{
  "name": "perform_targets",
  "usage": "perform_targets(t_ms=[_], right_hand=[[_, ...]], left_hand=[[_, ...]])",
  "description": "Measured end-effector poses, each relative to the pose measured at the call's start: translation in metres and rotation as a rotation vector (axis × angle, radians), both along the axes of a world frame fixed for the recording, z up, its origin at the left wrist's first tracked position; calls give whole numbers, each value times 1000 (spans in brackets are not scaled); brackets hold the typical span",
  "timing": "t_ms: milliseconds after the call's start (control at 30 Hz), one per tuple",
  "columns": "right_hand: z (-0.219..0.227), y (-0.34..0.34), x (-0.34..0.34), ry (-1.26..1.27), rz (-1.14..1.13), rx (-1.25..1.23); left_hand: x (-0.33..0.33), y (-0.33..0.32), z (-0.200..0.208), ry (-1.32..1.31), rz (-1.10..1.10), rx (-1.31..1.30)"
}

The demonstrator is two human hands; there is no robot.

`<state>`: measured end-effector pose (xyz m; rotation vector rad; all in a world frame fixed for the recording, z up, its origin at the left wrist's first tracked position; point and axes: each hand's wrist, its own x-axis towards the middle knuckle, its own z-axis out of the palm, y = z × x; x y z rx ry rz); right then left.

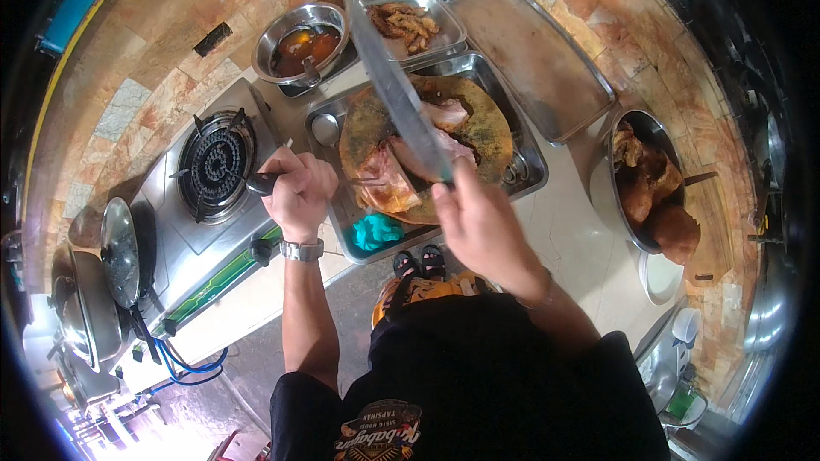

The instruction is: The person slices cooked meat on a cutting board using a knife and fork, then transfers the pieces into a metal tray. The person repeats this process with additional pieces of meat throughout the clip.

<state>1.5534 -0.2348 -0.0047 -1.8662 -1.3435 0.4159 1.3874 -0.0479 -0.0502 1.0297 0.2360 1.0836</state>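
My right hand (pixel 480 226) grips a large knife (pixel 401 98), its long blade raised at a slant over the round wooden chopping board (pixel 497 132). My left hand (pixel 299 192) is closed on a black-handled fork (pixel 369 182). The fork's thin prongs reach a piece of meat with browned skin (pixel 384 183) at the board's near left. Beside it, partly behind the blade, lies a paler cut piece (pixel 457 147). Another chunk (pixel 446 113) sits farther back. The board rests in a metal tray (pixel 342 230).
A crumpled teal cloth or glove (pixel 373 232) lies in the tray's near corner. Left is a gas stove (pixel 218 166). Behind stand a bowl of reddish-brown liquid (pixel 260 55) and a tray of fried pieces (pixel 459 30). At right are an empty-looking flat tray (pixel 542 68) and a pot of browned meat (pixel 602 179).
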Motion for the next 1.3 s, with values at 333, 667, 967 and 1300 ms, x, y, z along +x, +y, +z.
perform_targets(t_ms=[333,667,967,1300], right_hand=[[-39,-11,30,-76,50,-527],[-23,13,1,-84,65,-121],[-31,-2,30,-25,44,-520],[9,-27,-14,-44,110,-372]], left_hand=[[-12,-12,-4,-98,17,15],[-5,-9,-1,-100,-20,-18],[-9,-20,-9,-170,28,9],[4,-27,2,-4,25,119]])
